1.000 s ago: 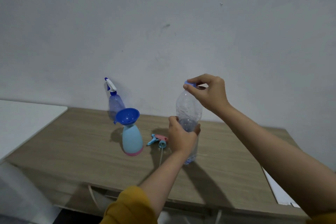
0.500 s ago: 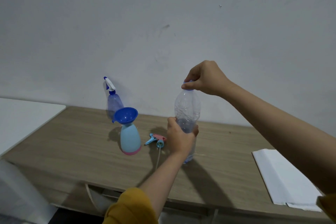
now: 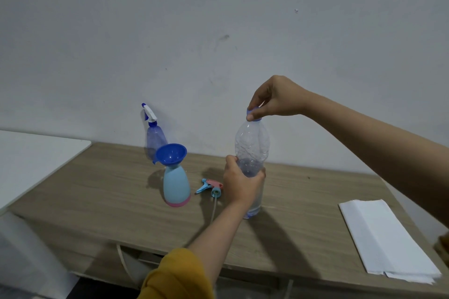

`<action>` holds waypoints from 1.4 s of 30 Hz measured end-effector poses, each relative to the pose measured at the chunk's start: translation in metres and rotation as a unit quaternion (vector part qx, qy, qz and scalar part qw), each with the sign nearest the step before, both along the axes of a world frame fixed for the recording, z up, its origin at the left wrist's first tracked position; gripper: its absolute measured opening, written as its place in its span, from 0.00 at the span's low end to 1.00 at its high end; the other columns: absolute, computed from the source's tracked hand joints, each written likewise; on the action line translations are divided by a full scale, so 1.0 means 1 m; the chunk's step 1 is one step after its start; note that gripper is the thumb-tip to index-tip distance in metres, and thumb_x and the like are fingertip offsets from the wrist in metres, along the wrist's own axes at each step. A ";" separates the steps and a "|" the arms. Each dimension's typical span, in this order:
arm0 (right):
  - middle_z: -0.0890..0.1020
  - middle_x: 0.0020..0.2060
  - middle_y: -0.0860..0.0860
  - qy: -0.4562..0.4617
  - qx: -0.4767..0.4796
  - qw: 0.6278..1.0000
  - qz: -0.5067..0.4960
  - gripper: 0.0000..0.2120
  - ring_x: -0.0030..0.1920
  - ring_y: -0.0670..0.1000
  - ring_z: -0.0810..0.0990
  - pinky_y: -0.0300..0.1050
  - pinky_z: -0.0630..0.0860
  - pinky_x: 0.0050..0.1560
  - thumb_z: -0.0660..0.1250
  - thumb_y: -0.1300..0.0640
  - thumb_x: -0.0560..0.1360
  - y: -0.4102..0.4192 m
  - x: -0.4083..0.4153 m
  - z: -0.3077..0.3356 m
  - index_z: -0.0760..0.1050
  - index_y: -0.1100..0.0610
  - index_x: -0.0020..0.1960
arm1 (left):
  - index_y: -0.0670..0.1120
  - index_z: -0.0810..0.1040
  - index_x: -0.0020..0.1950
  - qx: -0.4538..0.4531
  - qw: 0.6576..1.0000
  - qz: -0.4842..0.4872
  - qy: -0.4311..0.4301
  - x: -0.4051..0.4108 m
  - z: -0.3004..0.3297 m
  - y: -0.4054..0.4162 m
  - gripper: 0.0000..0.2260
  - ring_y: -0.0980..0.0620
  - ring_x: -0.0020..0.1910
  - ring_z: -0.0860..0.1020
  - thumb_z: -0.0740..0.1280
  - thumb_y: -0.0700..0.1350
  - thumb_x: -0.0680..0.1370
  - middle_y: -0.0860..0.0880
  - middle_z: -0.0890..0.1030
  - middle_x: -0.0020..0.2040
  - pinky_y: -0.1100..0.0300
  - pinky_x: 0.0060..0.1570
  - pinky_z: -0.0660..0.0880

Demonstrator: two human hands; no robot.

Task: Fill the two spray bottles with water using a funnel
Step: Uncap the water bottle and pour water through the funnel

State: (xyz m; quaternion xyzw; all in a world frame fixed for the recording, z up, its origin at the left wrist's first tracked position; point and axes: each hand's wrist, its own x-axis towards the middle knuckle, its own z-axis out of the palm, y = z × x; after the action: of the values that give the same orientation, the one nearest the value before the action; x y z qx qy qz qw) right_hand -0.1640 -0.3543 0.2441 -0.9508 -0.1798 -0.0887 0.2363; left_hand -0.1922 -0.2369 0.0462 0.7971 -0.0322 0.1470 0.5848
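Observation:
A clear plastic water bottle point(image 3: 252, 145) stands upright on the wooden table point(image 3: 97, 192). My left hand point(image 3: 241, 183) grips its lower body. My right hand point(image 3: 274, 99) pinches its blue cap point(image 3: 252, 114) from above. Left of it stands a light-blue spray bottle with a pink base point(image 3: 176, 184), headless, with a blue funnel point(image 3: 170, 154) in its neck. Its detached blue-and-pink spray head point(image 3: 211, 185) lies on the table between the two bottles. A translucent blue spray bottle with a white-and-blue head point(image 3: 154, 133) stands by the wall.
Folded white paper towels point(image 3: 386, 238) lie at the table's right end. A white surface point(image 3: 29, 160) adjoins the table on the left. The grey wall runs close behind the table.
My right hand has turned over the cap, its fingers now pointing down onto it. The left hand keeps its hold on the bottle. The camera has tilted slightly.

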 end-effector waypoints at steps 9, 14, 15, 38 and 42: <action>0.85 0.35 0.49 -0.018 -0.001 1.000 -0.022 0.04 0.35 0.43 0.81 0.40 0.75 0.37 0.77 0.58 0.67 0.004 0.002 -0.004 0.84 0.56 0.40 | 0.50 0.67 0.51 -0.005 1.000 -0.005 -0.006 0.003 -0.004 0.000 0.24 0.55 0.48 0.75 0.77 0.53 0.65 0.51 0.76 0.51 0.70 0.36 0.71; 0.86 0.41 0.52 0.036 0.032 0.998 0.029 0.05 0.39 0.42 0.84 0.37 0.79 0.47 0.76 0.64 0.68 -0.007 0.007 -0.002 0.84 0.60 0.44 | 0.50 0.67 0.50 -0.012 1.000 -0.002 -0.009 0.004 -0.005 -0.001 0.23 0.54 0.47 0.76 0.76 0.53 0.65 0.51 0.77 0.50 0.73 0.35 0.68; 0.86 0.42 0.53 0.044 0.040 0.998 0.037 0.06 0.40 0.42 0.84 0.35 0.79 0.47 0.76 0.65 0.68 -0.009 0.008 -0.002 0.84 0.60 0.45 | 0.50 0.67 0.50 -0.012 1.000 -0.003 -0.007 0.005 -0.005 -0.001 0.23 0.54 0.47 0.76 0.76 0.53 0.65 0.51 0.77 0.50 0.72 0.36 0.70; 0.85 0.48 0.50 -0.007 0.070 0.997 0.027 0.14 0.48 0.52 0.83 0.48 0.80 0.54 0.72 0.65 0.68 -0.005 -0.004 0.010 0.82 0.50 0.50 | 0.49 0.67 0.49 0.006 1.000 0.012 -0.016 0.009 -0.011 -0.001 0.23 0.51 0.45 0.78 0.76 0.51 0.63 0.49 0.78 0.47 0.59 0.43 0.76; 0.83 0.45 0.53 -0.008 0.203 0.979 0.016 0.13 0.41 0.48 0.80 0.44 0.79 0.49 0.72 0.69 0.69 -0.018 -0.031 -0.012 0.81 0.55 0.50 | 0.48 0.68 0.51 0.005 1.000 -0.007 -0.016 0.009 -0.013 0.000 0.24 0.53 0.48 0.77 0.77 0.51 0.64 0.50 0.77 0.50 0.61 0.44 0.75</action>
State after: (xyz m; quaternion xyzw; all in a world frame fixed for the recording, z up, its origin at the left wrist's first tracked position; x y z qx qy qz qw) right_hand -0.1950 -0.3724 0.2317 -0.8795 -0.1748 -0.1271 0.4240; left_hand -0.1829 -0.2366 0.0333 0.7973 -0.0475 0.1553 0.5814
